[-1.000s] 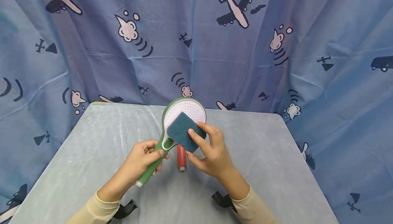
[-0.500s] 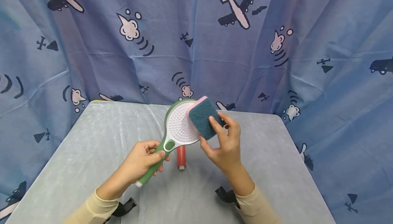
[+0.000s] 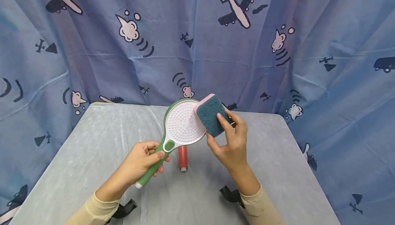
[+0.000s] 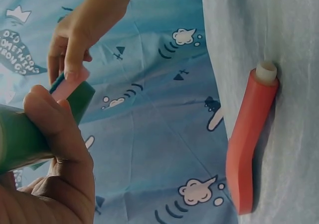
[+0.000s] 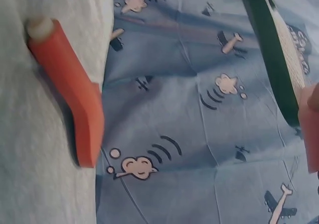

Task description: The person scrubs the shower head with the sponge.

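Note:
My left hand [image 3: 139,161] grips the green handle of a hand shower head [image 3: 184,124], which is tilted with its white, nubbed spray face toward me. A sponge [image 3: 211,117], dark green on its scouring side and pink on the other, is pinched between the thumb and fingers of my right hand [image 3: 232,146]. Its pink side lies at the right rim of the spray face; in the right wrist view the sponge [image 5: 310,129] meets the shower head's edge [image 5: 274,59]. The left wrist view shows my curled left fingers [image 4: 62,144] around the handle.
A red, bent, handle-like piece [image 3: 183,158] with a whitish end lies on the grey cloth-covered table [image 3: 92,142], partly hidden behind the shower head; the right wrist view shows more of this red piece [image 5: 75,89]. A blue airplane-print curtain [image 3: 172,40] surrounds the table's back and sides.
My right hand has slid the sponge from the lower middle of the spray face up and right to its rim, uncovering most of the face. The left hand stays almost still.

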`<state>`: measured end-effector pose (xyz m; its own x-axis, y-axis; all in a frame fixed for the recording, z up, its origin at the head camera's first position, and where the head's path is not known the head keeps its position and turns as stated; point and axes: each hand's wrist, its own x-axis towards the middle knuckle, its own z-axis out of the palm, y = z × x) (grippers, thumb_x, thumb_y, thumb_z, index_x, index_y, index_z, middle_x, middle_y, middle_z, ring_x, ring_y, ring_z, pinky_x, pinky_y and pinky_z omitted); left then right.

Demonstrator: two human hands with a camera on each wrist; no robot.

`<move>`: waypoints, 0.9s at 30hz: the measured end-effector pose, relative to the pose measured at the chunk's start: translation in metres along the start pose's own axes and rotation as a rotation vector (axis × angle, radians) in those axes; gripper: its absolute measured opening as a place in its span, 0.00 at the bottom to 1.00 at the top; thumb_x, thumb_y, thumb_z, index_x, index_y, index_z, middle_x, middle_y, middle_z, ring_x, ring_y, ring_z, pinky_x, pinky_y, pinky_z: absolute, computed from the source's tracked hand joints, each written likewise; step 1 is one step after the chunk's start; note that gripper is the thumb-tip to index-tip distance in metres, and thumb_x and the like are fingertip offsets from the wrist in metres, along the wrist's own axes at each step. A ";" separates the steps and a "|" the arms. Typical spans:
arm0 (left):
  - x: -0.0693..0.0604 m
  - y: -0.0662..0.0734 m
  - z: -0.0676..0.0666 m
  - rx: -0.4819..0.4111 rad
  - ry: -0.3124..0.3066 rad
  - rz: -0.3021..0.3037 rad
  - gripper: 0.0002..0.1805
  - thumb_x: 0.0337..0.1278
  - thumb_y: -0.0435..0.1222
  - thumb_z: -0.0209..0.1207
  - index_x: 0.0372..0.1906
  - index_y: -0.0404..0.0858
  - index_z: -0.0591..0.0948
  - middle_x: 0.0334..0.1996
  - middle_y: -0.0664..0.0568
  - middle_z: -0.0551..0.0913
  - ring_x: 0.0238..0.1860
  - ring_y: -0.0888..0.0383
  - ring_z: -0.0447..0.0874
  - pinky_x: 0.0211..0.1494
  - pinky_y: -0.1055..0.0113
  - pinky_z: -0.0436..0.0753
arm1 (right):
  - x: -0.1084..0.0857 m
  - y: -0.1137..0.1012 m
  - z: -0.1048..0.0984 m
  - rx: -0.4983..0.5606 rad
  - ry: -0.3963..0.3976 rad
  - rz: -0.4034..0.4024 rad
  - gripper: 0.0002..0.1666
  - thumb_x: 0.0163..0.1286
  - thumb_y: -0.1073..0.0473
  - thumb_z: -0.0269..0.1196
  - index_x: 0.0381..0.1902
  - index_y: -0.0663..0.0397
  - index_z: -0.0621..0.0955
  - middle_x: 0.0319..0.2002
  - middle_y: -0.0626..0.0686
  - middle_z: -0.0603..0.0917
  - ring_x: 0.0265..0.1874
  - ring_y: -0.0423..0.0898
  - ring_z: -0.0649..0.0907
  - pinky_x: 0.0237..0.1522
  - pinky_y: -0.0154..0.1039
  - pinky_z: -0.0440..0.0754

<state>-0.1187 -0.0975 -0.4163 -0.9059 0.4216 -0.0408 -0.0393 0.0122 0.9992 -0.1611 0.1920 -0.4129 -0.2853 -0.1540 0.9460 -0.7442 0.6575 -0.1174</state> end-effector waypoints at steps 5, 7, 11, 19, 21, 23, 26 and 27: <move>-0.002 -0.002 -0.002 -0.011 0.013 0.010 0.16 0.72 0.33 0.58 0.50 0.20 0.78 0.33 0.47 0.89 0.21 0.58 0.84 0.22 0.64 0.85 | -0.002 -0.014 0.007 0.063 -0.058 -0.148 0.29 0.64 0.51 0.68 0.59 0.63 0.82 0.57 0.71 0.77 0.49 0.64 0.77 0.42 0.52 0.74; -0.002 -0.001 -0.002 -0.014 0.020 0.020 0.16 0.72 0.33 0.58 0.52 0.20 0.78 0.33 0.47 0.89 0.20 0.58 0.84 0.22 0.64 0.85 | -0.002 -0.020 0.010 0.086 -0.099 -0.244 0.28 0.65 0.51 0.67 0.58 0.62 0.82 0.56 0.71 0.78 0.49 0.63 0.79 0.43 0.52 0.76; -0.002 0.001 -0.003 -0.013 0.028 0.023 0.17 0.72 0.32 0.58 0.53 0.20 0.77 0.34 0.47 0.89 0.21 0.58 0.84 0.22 0.65 0.85 | -0.001 -0.016 0.007 0.067 -0.110 -0.259 0.28 0.64 0.52 0.66 0.58 0.61 0.82 0.56 0.71 0.79 0.49 0.63 0.79 0.43 0.53 0.77; -0.002 0.006 -0.003 0.002 0.030 0.032 0.15 0.71 0.32 0.59 0.51 0.21 0.78 0.34 0.45 0.89 0.21 0.59 0.84 0.23 0.64 0.86 | 0.006 -0.007 -0.002 0.026 0.013 -0.083 0.30 0.65 0.50 0.68 0.58 0.64 0.82 0.57 0.73 0.76 0.49 0.66 0.77 0.40 0.50 0.73; -0.003 0.007 -0.004 -0.009 0.032 0.036 0.16 0.72 0.32 0.58 0.52 0.21 0.78 0.33 0.46 0.89 0.21 0.59 0.84 0.23 0.64 0.85 | 0.005 -0.011 0.000 0.052 -0.042 -0.188 0.30 0.64 0.50 0.69 0.58 0.63 0.82 0.56 0.73 0.77 0.48 0.64 0.77 0.41 0.51 0.75; -0.004 0.007 -0.005 -0.016 0.032 0.036 0.16 0.72 0.32 0.57 0.53 0.20 0.77 0.33 0.49 0.89 0.21 0.60 0.84 0.23 0.65 0.85 | 0.005 -0.014 0.001 0.080 -0.095 -0.277 0.29 0.64 0.50 0.68 0.58 0.62 0.82 0.55 0.72 0.78 0.48 0.63 0.78 0.41 0.52 0.77; -0.006 0.008 -0.005 -0.016 0.031 0.039 0.18 0.72 0.33 0.58 0.53 0.19 0.77 0.33 0.50 0.89 0.21 0.60 0.84 0.23 0.65 0.85 | 0.006 -0.012 -0.001 0.073 -0.101 -0.271 0.28 0.65 0.50 0.67 0.58 0.61 0.82 0.55 0.71 0.78 0.49 0.63 0.78 0.42 0.53 0.77; -0.006 0.009 -0.005 -0.012 0.032 0.038 0.18 0.72 0.33 0.59 0.53 0.19 0.77 0.33 0.50 0.89 0.21 0.60 0.84 0.23 0.65 0.85 | 0.006 -0.010 -0.003 0.057 -0.079 -0.233 0.27 0.65 0.50 0.66 0.58 0.61 0.82 0.56 0.71 0.78 0.49 0.64 0.78 0.41 0.52 0.76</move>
<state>-0.1154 -0.1042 -0.4075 -0.9197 0.3927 -0.0028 -0.0093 -0.0147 0.9998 -0.1532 0.1865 -0.4052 -0.1463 -0.3551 0.9233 -0.8278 0.5549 0.0822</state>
